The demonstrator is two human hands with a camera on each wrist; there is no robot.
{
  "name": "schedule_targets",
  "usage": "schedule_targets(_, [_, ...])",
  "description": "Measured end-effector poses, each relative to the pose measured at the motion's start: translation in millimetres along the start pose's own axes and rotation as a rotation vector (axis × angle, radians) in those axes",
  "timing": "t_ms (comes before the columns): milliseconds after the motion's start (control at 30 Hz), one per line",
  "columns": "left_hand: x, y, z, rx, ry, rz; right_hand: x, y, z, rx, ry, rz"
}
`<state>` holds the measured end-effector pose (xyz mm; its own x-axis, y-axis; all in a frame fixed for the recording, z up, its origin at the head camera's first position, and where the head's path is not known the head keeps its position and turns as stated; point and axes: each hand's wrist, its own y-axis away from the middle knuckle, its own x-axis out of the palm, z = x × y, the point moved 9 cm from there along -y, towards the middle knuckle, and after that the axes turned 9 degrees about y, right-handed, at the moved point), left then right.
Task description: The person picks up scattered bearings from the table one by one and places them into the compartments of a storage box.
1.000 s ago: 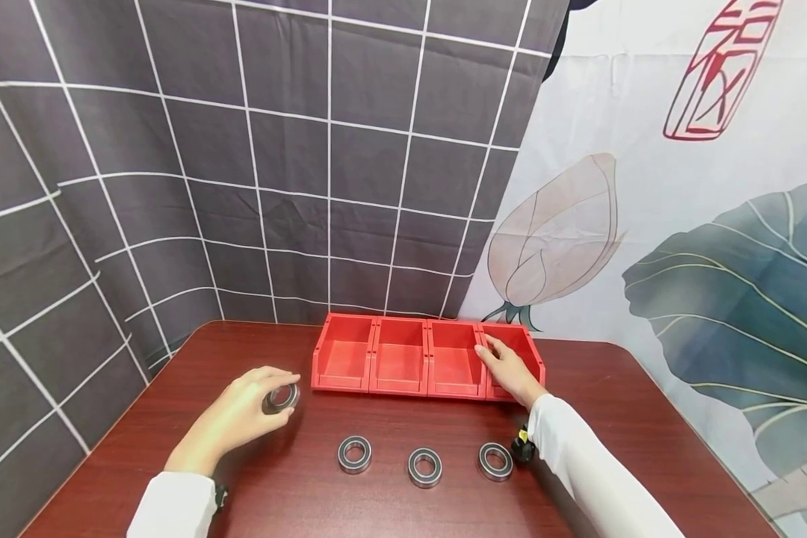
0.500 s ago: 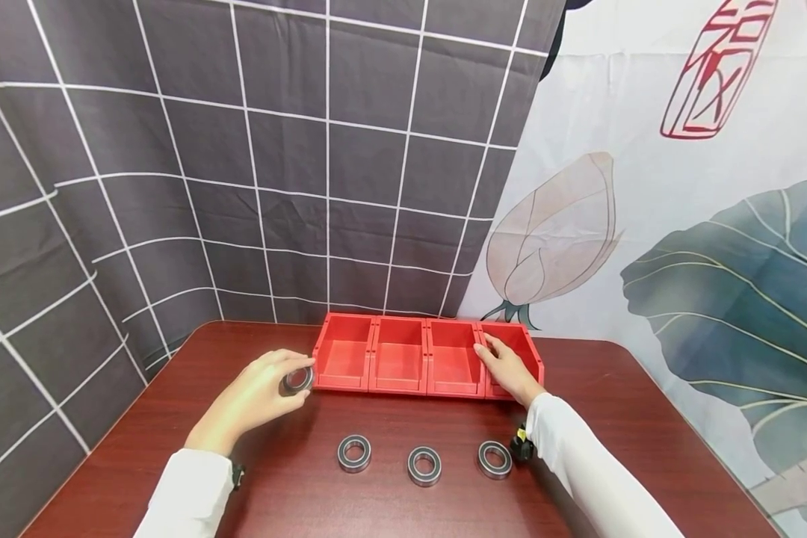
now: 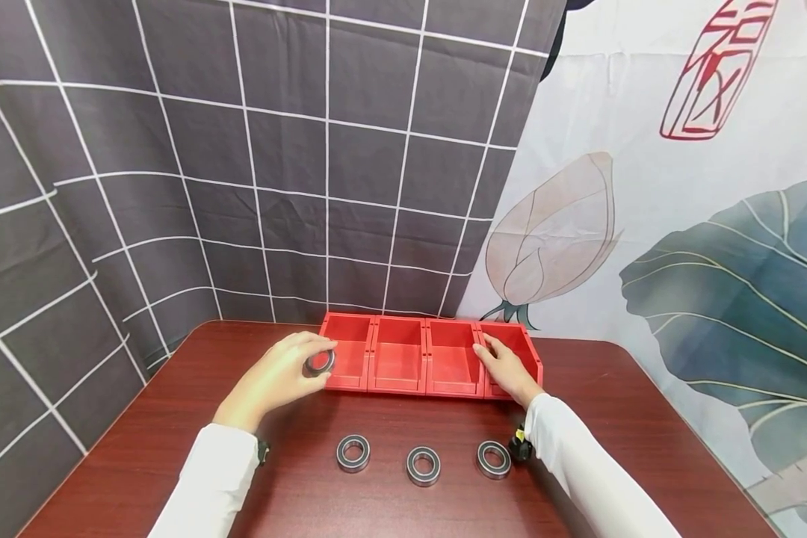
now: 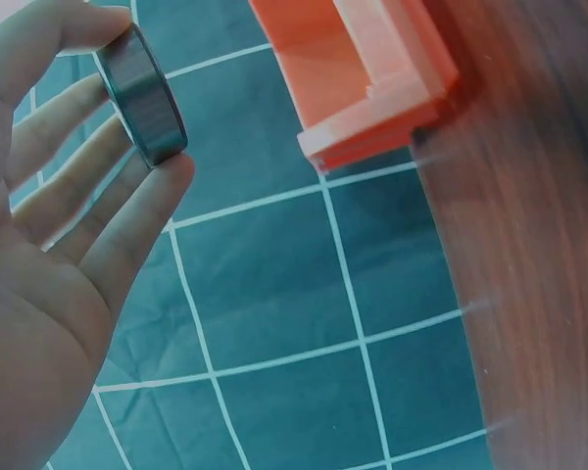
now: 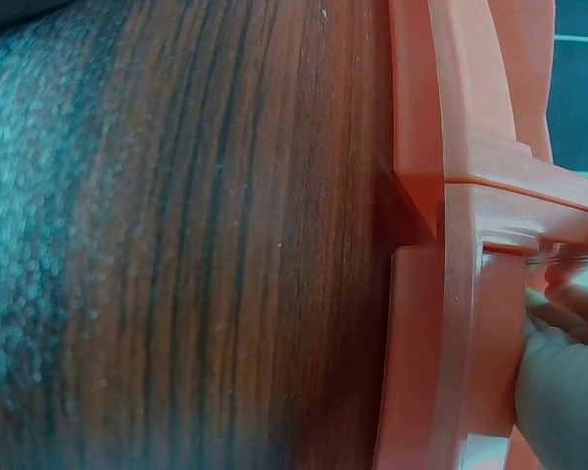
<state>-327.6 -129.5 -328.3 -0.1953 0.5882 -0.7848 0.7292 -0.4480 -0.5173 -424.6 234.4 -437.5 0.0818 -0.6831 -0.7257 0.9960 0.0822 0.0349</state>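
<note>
In the head view my left hand (image 3: 279, 381) pinches a ball bearing (image 3: 319, 362) between thumb and fingers, in front of the leftmost compartment of a red bin row (image 3: 397, 385). The left wrist view shows the bearing (image 4: 142, 98) edge-on, held by its rim, apart from the red bin (image 4: 372, 122). My right hand (image 3: 507, 373) grips the divider beside the rightmost compartment, the thumb on its left side. In the right wrist view part of that hand (image 5: 573, 382) is behind the red bin wall (image 5: 456, 333), and some fingers are hidden.
Three more bearings lie flat on the brown table, a left one (image 3: 353, 453), a middle one (image 3: 423, 466) and a right one (image 3: 493, 459). A grey gridded cloth (image 3: 370, 164) hangs behind the bins, beside a white printed cloth (image 3: 645, 209).
My left hand has moved right and away from me with the bearing, from the bare table to the leftmost bin compartment. My right hand has stayed at the bins.
</note>
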Motion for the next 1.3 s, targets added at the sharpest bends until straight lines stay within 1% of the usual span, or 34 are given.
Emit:
schedule_targets(67, [1.1, -4.3, -1.0, 0.005, 0.005, -0.003, 0, 1, 1, -0.003, 0.005, 0.001])
schedule_targets(267, [5.7, -16.0, -2.2, 0.051, 0.013, -0.019, 0, 2, 2, -0.019, 0.002, -0.002])
schedule_targets(367, [8.1, -20.7, -0.1, 0.051, 0.015, -0.015, 0, 1, 2, -0.02, -0.004, -0.002])
schedule_targets(500, [13.0, -25.7, 5.3, 0.022, 0.023, 0.016, -1, 1, 2, -0.02, -0.004, -0.005])
schedule_targets(633, [19.6, -29.5, 13.2, -0.037, 0.037, 0.061, -2, 2, 3, -0.024, -0.001, -0.015])
schedule_targets(733, [24.0, -31.5, 18.1, -0.069, 0.044, 0.087, -2, 2, 4, -0.023, -0.009, -0.019])
schedule_targets(867, [28.8, -33.5, 22.2, -0.078, 0.046, 0.105, -1, 2, 3, -0.023, -0.013, -0.018])
schedule_targets(1100, [38.2, -38.1, 27.5, -0.127, 0.053, 0.152, 2, 2, 2, -0.013, -0.013, -0.01])
schedule_targets(1300, [41.4, -45.2, 24.1, -0.111, 0.039, 0.16, 0, 1, 2, -0.014, -0.01, -0.023])
